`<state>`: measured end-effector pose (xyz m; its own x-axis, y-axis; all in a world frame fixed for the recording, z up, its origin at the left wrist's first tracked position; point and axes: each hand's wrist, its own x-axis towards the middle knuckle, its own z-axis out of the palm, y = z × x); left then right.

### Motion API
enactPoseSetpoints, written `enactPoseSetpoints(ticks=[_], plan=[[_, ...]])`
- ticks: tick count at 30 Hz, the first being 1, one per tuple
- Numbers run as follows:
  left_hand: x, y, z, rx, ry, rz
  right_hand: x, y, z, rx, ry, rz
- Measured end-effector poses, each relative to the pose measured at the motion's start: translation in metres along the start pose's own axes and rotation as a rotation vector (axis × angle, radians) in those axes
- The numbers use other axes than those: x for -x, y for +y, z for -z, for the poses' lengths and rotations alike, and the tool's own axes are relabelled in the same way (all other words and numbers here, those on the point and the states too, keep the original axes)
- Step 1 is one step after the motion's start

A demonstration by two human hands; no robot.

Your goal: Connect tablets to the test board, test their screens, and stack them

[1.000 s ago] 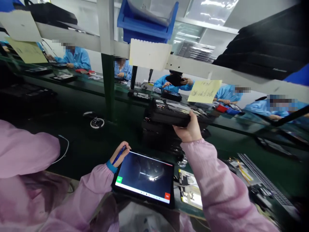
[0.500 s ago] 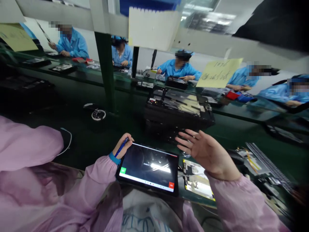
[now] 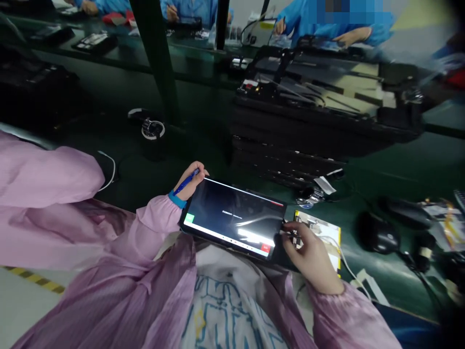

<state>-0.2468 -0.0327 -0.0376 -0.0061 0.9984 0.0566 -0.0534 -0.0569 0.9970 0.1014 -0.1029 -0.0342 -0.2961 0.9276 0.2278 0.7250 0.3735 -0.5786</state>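
Observation:
A tablet lies tilted in front of me, its dark screen lit with a green square at the left and a red one at the right. My left hand is closed around a blue pen, with its fingertips at the tablet's upper left corner. At the tablet's right edge, my right hand pinches a cable plug, mostly hidden by the fingers. A white cable trails out behind that hand. Partly under the right hand is a bright white panel with yellow edges.
Black trays holding parts are stacked behind the tablet. A black mouse sits at the right, and a tape roll at the left. Beside me on the left is a pink sleeve of another person. People in blue work across the bench.
My right hand, spread open above the bench before, has come down to the tablet's right edge with its fingers closed. The view has tipped downward. My left hand still keeps the pen.

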Motion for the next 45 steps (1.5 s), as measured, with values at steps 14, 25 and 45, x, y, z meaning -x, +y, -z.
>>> enactPoseSetpoints(ticks=[14,25,45], plan=[[-0.008,-0.005,0.0,0.168,-0.052,0.056,-0.003,0.02,-0.009,0.286,0.051,0.488],[-0.013,0.002,-0.001,0.207,-0.121,0.051,-0.004,0.027,-0.005,0.292,0.012,0.58],[-0.014,0.009,0.003,0.187,-0.063,0.023,-0.08,0.065,0.002,0.338,-0.2,0.075]])
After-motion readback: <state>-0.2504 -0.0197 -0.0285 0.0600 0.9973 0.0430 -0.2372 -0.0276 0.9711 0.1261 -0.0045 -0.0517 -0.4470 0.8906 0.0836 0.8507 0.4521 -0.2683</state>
